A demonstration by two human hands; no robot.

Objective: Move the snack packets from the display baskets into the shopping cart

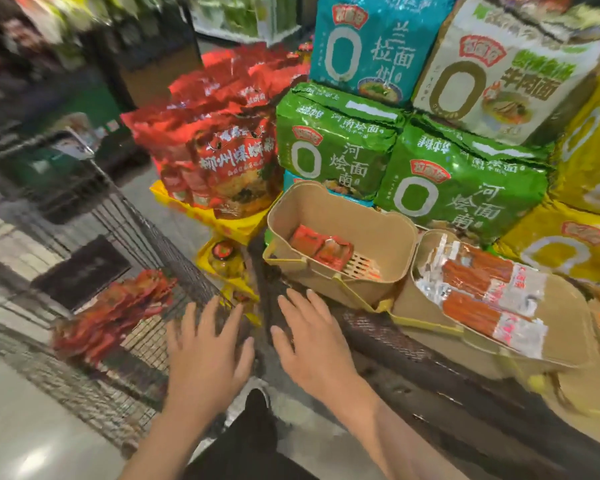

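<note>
**Empty hands hover between cart and baskets**

Both hands are spread flat with fingers straight and apart, holding nothing: the left hand (205, 344) at about 6 o'clock, over the near corner of the wire shopping cart (125, 220), the right hand (312, 337) just beside it, above the dark mesh shelf (388, 341). A heap of red snack packets (108, 317) already lies inside the cart at 8 o'clock, blurred by motion. At the centre, a tan display basket (371, 230) holds a couple of red packets (321, 249) on its slatted floor. At 4 o'clock, a second tan basket (561, 317) carries clear-wrapped packs of orange-red sticks (478, 292). Behind the baskets, from 12 to 3 o'clock, rise stacked multipacks of noodles in green (336, 143), teal (371, 46), white (499, 74) and yellow (568, 244) wrappers. Red bags (222, 161) stand on a yellow carton (229, 225) at 11 o'clock.
</note>
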